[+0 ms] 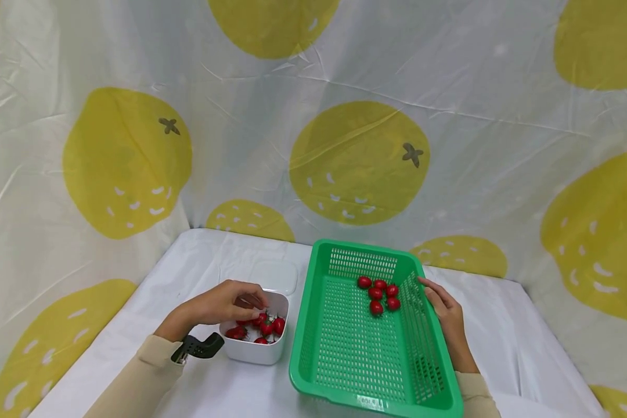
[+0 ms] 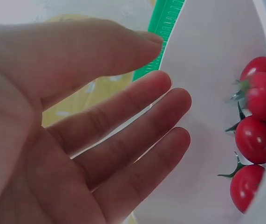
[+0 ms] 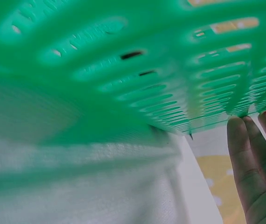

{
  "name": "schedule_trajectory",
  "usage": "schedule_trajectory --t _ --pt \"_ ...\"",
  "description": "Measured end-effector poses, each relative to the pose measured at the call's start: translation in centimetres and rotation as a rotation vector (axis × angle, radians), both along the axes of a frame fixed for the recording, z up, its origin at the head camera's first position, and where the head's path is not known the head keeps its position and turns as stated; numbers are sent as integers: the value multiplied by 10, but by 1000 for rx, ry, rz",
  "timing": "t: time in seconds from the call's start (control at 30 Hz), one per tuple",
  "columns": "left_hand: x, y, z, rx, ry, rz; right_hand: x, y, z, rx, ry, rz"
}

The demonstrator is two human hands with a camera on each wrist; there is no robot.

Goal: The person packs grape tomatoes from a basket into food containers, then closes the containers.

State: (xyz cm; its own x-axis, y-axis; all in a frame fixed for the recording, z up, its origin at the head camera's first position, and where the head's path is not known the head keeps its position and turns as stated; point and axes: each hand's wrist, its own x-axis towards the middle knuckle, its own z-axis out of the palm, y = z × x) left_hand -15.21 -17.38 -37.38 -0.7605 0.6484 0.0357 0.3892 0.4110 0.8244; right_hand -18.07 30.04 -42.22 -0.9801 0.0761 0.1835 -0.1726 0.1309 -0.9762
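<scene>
My left hand [image 1: 232, 302] hovers at the left rim of a white square container [image 1: 256, 353], its fingertips over the opening. Several red cherry tomatoes [image 1: 278, 325] with green stems lie inside. In the left wrist view, the loosely bent fingers [image 2: 133, 135] and thumb have nothing between them, and tomatoes [image 2: 254, 140] show past them. On the other side, my right hand [image 1: 451, 325] rests against the right side of a green slotted basket [image 1: 303, 325]. Its straight fingers [image 3: 249, 158] touch the basket's outside in the right wrist view. More tomatoes [image 1: 376, 293] are grouped toward the basket's far right.
A translucent lid [image 1: 274, 276] lies on the white cloth [image 1: 198, 255] behind the container. The basket stands close to the container's right side. A curtain [image 1: 240, 145] printed with yellow fruit hangs behind the table and along its sides.
</scene>
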Motion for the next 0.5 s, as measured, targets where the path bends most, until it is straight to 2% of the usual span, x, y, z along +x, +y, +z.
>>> schedule_trajectory --t 0.3,0.5 --pt "-3 4 3 1 38 -9 0 0 1 -6 -8 8" --pt "-8 11 10 -9 47 -9 1 1 1 6 -4 0"
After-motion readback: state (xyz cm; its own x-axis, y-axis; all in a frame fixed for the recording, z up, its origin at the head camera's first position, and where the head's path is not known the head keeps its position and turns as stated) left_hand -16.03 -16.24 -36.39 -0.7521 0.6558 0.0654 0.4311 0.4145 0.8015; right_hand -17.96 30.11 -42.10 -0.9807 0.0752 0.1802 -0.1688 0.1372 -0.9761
